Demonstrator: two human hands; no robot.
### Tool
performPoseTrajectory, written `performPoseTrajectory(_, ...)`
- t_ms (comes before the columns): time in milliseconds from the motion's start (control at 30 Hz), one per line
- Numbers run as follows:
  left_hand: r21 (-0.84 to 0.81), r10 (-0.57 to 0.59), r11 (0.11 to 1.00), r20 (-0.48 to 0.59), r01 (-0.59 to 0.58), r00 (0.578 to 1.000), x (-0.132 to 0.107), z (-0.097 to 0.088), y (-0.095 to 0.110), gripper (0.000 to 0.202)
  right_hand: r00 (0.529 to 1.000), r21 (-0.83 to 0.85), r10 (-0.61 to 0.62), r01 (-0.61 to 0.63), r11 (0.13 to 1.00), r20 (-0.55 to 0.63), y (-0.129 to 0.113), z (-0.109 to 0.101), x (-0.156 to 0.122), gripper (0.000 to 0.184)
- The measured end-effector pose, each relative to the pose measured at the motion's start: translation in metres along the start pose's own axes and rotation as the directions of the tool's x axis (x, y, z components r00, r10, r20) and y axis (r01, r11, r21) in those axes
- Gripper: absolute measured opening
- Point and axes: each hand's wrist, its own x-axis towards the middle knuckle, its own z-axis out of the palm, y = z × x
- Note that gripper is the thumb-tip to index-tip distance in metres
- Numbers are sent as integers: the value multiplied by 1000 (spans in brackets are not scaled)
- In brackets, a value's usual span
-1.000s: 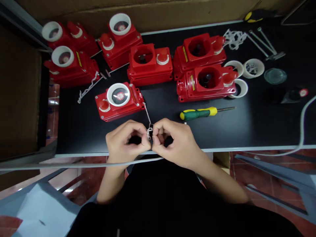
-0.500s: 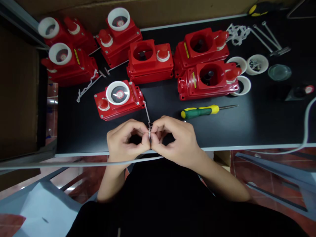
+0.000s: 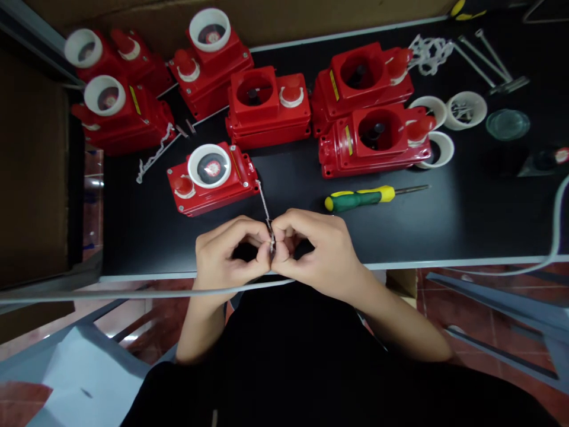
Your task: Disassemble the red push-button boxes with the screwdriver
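Close together at the table's front edge, my left hand (image 3: 231,252) and my right hand (image 3: 315,252) both pinch the lower end of a thin, light-coloured chain (image 3: 264,200), thumbs against index fingers. Fingertips hide most of the small piece at that end. The chain runs up to the right corner of a red alarm box (image 3: 213,193) just beyond my left hand. This box has a white ring around a round glass window and a small red cap on its left. A green and yellow screwdriver (image 3: 360,198) lies beyond my right hand.
Several other red boxes (image 3: 269,112) stand along the back. White rings (image 3: 440,149), a cup of small metal parts (image 3: 466,110), round glass discs (image 3: 507,124), a heap of chain (image 3: 429,54) and metal rods (image 3: 484,59) lie right. A grey cable (image 3: 146,295) crosses the front.
Both hands have shifted slightly with the chain end, still pinching it, and the fingertips sit a little differently. The view has tilted a little; the boxes and screwdriver stay put.
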Motion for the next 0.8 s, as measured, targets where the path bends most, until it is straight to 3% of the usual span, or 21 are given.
performPoseTrajectory(533,-18,-107,994,-95,106,990,-1,6,1,15,997,26,-59,61,998,-57,2,4,-2,16)
performPoseTrajectory(800,-186,-159,970,2,157,987,-2,4,1,13,989,-68,-138,134,989,-48,4,3,-1,14)
